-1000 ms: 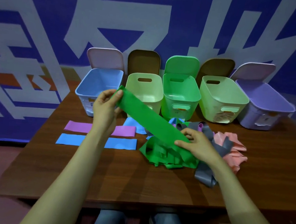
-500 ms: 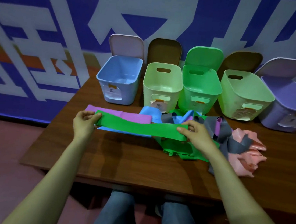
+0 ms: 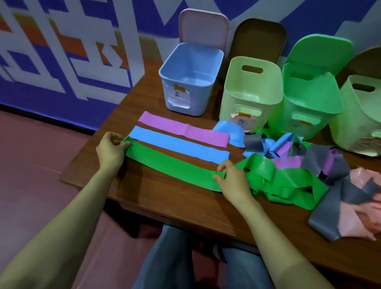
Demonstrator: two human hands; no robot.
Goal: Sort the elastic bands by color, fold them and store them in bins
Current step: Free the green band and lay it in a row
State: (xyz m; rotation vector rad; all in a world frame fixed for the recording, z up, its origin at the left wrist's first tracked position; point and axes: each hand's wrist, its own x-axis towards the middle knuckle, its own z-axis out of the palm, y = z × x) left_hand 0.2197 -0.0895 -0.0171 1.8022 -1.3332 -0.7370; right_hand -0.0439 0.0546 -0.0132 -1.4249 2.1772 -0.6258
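A green band (image 3: 170, 165) lies stretched flat on the table, nearest me. My left hand (image 3: 111, 147) pinches its left end and my right hand (image 3: 233, 179) pinches its right end. Behind it, parallel, lie a flat blue band (image 3: 180, 146) and a flat purple band (image 3: 181, 129). To the right sits a tangled pile: green bands (image 3: 286, 180), grey bands (image 3: 330, 168), pink bands (image 3: 371, 201), with blue and purple pieces mixed in. At the back stand open bins: blue (image 3: 189, 80), pale yellow-green (image 3: 249, 94), green (image 3: 307, 100), another pale green (image 3: 373, 116).
The wooden table's (image 3: 155, 202) left edge is close to my left hand and its front edge runs just under my forearms. Bin lids lean upright against the blue and white wall behind. A purple bin shows only at the far right edge. My knees sit below the table.
Both hands have brought the green band down from mid-air and laid it flat in front of the blue band. The view has swung left and downward.
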